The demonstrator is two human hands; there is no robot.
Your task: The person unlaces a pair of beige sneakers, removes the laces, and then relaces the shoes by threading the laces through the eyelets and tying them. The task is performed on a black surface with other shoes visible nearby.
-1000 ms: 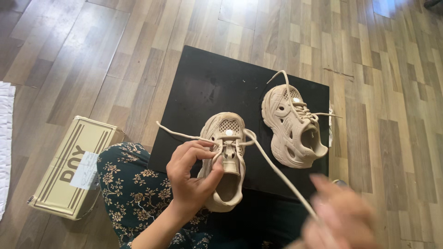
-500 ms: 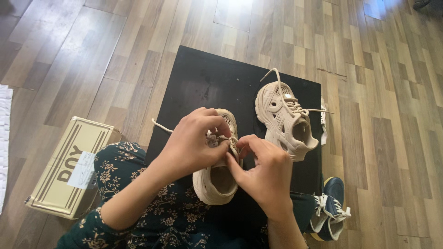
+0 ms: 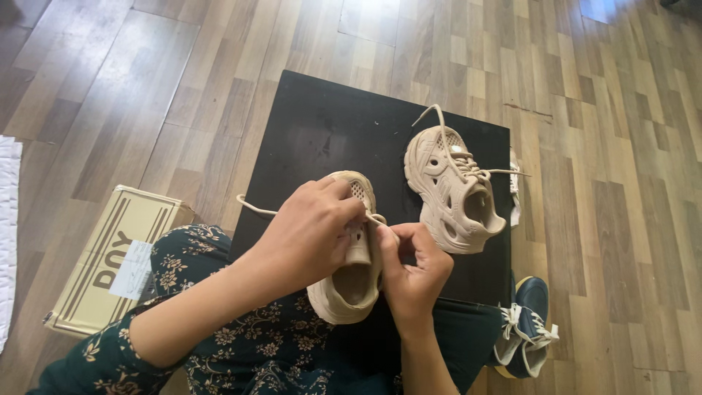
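Pinching the lace (image 3: pixel 252 207) at the tongue of the near shoe (image 3: pixel 349 289), both hands are closed on it together: the left hand (image 3: pixel 311 234) covers the upper from about ten o'clock, its fingertips gripping the cord near the eyelets, and the right hand (image 3: pixel 413 267) comes in from four o'clock with thumb and forefinger nipped on the same strand. This shoe sits at the near edge of the black mat (image 3: pixel 322 124), its heel almost at the person's lap, toe pointing to twelve o'clock. A loose tail of the lace runs out toward nine o'clock, past the mat's edge.

Judging from this grip, the main risk is the cord slipping out of the fingertips, since the hold is small and the left hand hides most of the eyelets (how the lace is threaded there cannot be told). A hard tug could also drag the light shoe off the mat, as nothing pins it down.

Farther out at two o'clock the second shoe (image 3: pixel 453 192) lies apart, its own laces trailing. A dark blue sneaker (image 3: pixel 528 325) rests at four o'clock, and a cardboard box (image 3: pixel 117 256) at eight o'clock.
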